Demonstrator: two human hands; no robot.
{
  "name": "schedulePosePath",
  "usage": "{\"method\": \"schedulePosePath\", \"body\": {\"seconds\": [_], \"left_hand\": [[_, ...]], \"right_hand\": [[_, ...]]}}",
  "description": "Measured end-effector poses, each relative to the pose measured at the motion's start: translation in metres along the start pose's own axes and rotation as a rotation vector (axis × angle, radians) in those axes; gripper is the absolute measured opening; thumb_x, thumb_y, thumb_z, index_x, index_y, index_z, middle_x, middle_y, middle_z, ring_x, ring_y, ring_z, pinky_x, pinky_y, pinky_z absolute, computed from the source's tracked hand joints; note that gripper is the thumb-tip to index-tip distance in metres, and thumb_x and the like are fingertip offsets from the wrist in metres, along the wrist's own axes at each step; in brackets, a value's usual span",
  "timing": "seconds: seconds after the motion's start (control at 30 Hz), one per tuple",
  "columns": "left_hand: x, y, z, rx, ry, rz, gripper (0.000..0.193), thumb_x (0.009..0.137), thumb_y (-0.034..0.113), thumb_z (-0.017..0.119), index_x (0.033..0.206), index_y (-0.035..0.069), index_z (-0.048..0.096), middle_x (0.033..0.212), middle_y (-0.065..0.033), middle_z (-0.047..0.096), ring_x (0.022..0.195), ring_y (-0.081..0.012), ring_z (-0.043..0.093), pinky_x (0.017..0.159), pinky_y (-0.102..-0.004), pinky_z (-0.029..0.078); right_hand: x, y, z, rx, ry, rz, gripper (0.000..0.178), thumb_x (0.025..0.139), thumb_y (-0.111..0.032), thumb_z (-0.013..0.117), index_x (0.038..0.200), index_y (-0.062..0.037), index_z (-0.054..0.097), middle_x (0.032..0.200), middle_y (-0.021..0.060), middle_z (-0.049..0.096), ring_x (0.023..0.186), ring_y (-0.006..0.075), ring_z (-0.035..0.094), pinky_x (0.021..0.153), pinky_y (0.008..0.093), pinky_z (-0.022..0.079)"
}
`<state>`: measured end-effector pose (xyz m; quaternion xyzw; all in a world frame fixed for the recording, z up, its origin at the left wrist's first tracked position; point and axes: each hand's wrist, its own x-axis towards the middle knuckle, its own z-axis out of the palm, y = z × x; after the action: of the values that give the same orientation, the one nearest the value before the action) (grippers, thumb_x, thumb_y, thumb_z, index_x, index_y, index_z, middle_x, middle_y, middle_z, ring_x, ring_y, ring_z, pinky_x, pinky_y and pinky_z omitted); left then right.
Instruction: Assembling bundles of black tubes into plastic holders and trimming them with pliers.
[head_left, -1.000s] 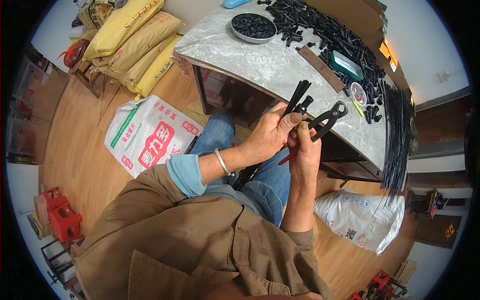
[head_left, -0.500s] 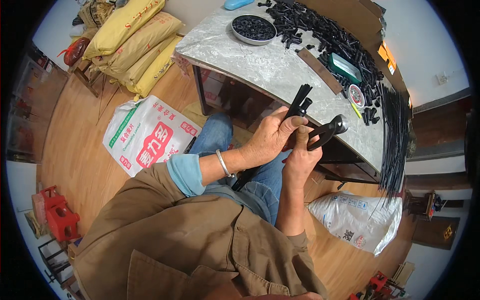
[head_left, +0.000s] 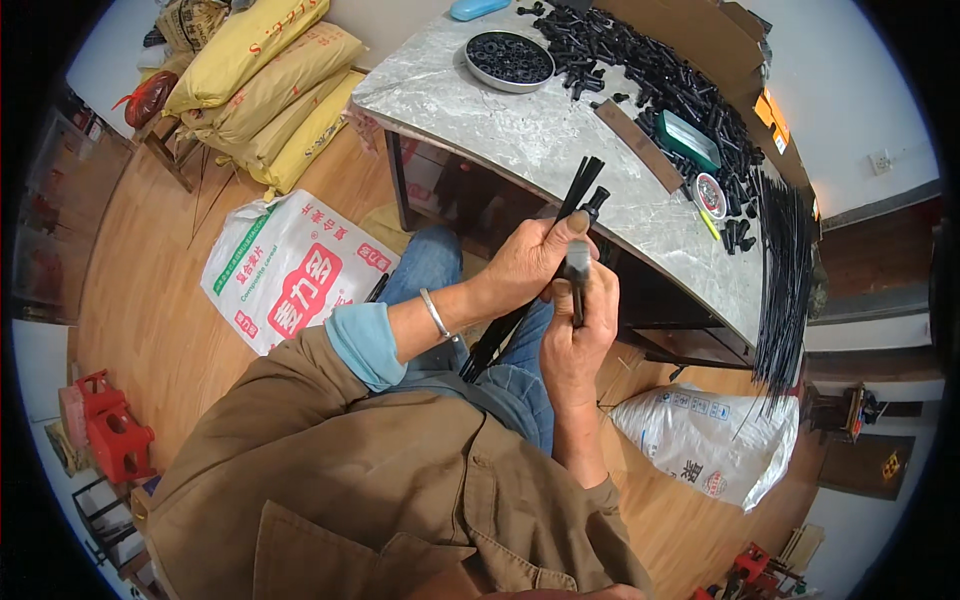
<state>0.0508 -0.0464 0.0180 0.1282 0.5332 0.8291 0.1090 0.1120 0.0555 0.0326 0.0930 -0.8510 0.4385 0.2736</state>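
My left hand [head_left: 535,258] is closed round a bundle of thin black rods [head_left: 580,182], whose tops stick up above the fingers. The bundle's lower ends run down across my lap. A short black tubular fitting [head_left: 597,202] pokes out beside the rods, under my left thumb. In my right hand [head_left: 583,345] is a pair of pliers [head_left: 578,262] with a rounded metal head and dark handles. The metal head is blurred and lies right against my left thumb and fingers. Whether its jaws touch the rods or the fitting is hidden.
Ahead stands a grey marbled table [head_left: 470,130] bearing a round tray [head_left: 510,88] of small black rings, a heap of black fittings [head_left: 690,85] and long black rods [head_left: 785,280]. Yellow sacks [head_left: 270,80] are stacked left. White sacks [head_left: 715,435] lie on the floor.
The pliers have swung left and upright, from pointing right to lying against my left thumb. My right hand has moved slightly left and down; the left hand shifted a little left.
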Motion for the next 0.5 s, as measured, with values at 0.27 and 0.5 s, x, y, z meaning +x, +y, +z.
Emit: {"method": "schedulePosePath", "body": {"seconds": [0.27, 0.5], "left_hand": [[-0.003, 0.021, -0.01, 0.007, -0.047, -0.162, 0.071, 0.09, 0.068, 0.04, 0.082, 0.0, 0.06, 0.05, -0.0006, 0.048, 0.04, -0.0078, 0.046, 0.036, -0.0208, 0.034], [0.001, 0.015, -0.012, -0.08, -0.157, -0.2, 0.078, 0.087, 0.072, 0.038, 0.086, -0.003, 0.06, 0.048, 0.0011, 0.043, 0.038, -0.0058, 0.041, 0.034, -0.0207, 0.032]], "right_hand": [[0.031, -0.021, -0.067, 0.593, -0.59, 0.583, 0.05, 0.096, -0.019, 0.049, 0.138, 0.0051, 0.036, 0.109, 0.011, 0.06, 0.066, 0.0114, 0.055, 0.053, 0.0249, 0.05], [0.015, -0.011, -0.089, 0.841, -0.842, 0.958, 0.055, 0.094, -0.022, 0.054, 0.136, 0.0069, 0.034, 0.11, 0.0207, 0.059, 0.087, 0.0304, 0.065, 0.075, 0.0439, 0.056]]}}
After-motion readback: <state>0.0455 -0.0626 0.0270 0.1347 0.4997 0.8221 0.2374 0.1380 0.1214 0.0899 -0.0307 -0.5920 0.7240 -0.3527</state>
